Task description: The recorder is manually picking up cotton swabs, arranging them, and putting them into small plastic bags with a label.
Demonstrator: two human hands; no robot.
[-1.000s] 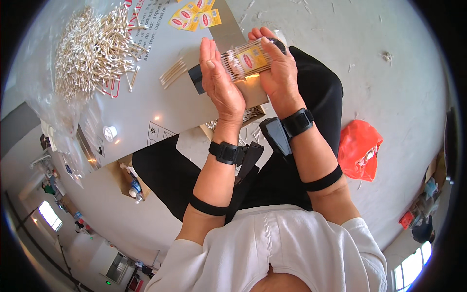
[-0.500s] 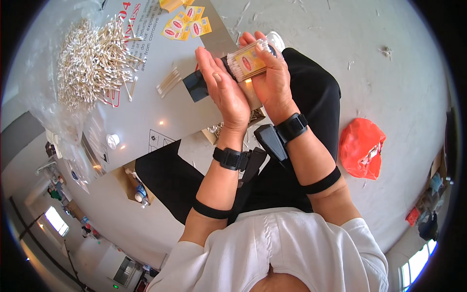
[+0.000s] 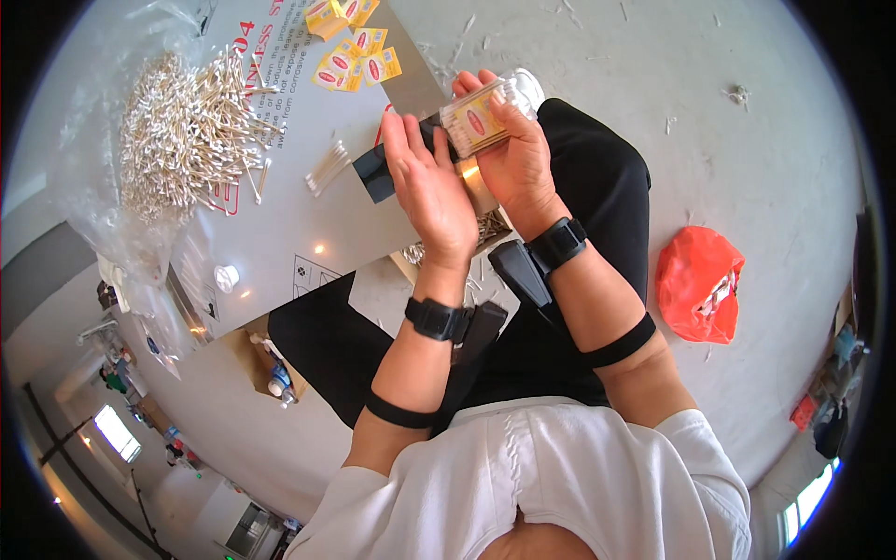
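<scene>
My right hand (image 3: pixel 518 154) grips a clear pack of cotton swabs (image 3: pixel 474 123) with a yellow label card inside, thumb across its right end. Beside the pack's left end, my left hand (image 3: pixel 431 196) is open, palm up and fingers stretched out; they look just clear of it. A dark flat piece (image 3: pixel 373 174) lies at the table edge, partly behind my left hand. Left of it rests a small row of loose cotton swabs (image 3: pixel 327 168). Several yellow label cards (image 3: pixel 358 62) lie at the far side of the table.
A large heap of cotton swabs (image 3: pixel 182 135) lies on clear plastic on the grey table (image 3: pixel 308 219). A small white cap (image 3: pixel 227 277) sits near the table's front edge. An open box of swabs (image 3: pixel 490 227) is under my wrists. On the floor at right rests a red bag (image 3: pixel 700 285).
My left hand has drawn slightly down and away from the pack. The pack, still in my right hand, now sits a little more tilted. The view has shifted slightly.
</scene>
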